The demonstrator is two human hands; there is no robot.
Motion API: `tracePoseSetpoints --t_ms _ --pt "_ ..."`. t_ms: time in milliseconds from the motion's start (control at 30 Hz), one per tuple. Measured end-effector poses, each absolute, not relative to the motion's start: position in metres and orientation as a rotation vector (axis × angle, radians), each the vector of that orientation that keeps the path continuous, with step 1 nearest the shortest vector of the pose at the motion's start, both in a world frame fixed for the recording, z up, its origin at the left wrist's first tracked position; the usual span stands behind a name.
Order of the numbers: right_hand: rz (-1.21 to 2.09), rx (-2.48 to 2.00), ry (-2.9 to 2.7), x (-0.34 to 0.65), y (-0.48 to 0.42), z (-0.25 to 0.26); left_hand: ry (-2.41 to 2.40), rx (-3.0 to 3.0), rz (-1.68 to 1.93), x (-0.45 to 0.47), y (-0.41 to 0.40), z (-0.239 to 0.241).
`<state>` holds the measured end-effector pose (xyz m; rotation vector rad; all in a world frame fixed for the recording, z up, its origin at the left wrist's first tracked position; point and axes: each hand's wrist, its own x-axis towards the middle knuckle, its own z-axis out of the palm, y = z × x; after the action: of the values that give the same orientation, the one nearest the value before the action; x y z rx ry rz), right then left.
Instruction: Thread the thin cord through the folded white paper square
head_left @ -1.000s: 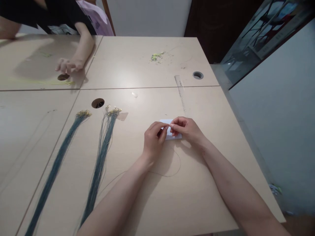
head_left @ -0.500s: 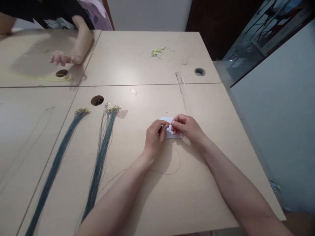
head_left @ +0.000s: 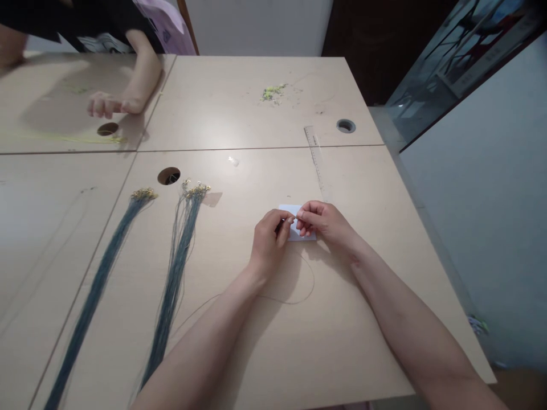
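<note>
Both my hands meet over a small white card (head_left: pixel 304 235) lying on the table. Thumb and forefinger of my left hand (head_left: pixel 272 232) are pinched together, but what they grip is too small to make out. My right hand (head_left: pixel 318 218) pinches too, its fingertips nearly touching the left ones. A tiny gold-coloured piece (head_left: pixel 296 217) shows between the two pinches. Below the hands a thin line (head_left: pixel 313 285) curves over the tabletop and passes under my left forearm; its upper end is lost beneath my hands.
To the left lie two bundles of blue-green lines (head_left: pixel 105 265) with gold hook-shaped ends (head_left: pixel 197 189). A clear ruler (head_left: pixel 315 156) lies beyond my right hand. Yellow-green scraps (head_left: pixel 272 93) sit farther back. Across the table rests another person's hand (head_left: pixel 105 105), near a cable hole (head_left: pixel 107 129).
My hands stay nearly in place, with only slight finger movement. The tiny gold-coloured piece shows more plainly between the fingertips. The other person's hand has barely shifted.
</note>
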<state>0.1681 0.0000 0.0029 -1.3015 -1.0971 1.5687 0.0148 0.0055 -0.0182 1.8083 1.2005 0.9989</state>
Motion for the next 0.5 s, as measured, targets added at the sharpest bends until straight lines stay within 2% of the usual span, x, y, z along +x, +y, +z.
tracePoseSetpoints --t_ms 500 --pt "1.57 -1.281 -1.123 0.169 0.0002 0.0006 1.194 1.817 0.975 0.0138 0.0056 -0.0184"
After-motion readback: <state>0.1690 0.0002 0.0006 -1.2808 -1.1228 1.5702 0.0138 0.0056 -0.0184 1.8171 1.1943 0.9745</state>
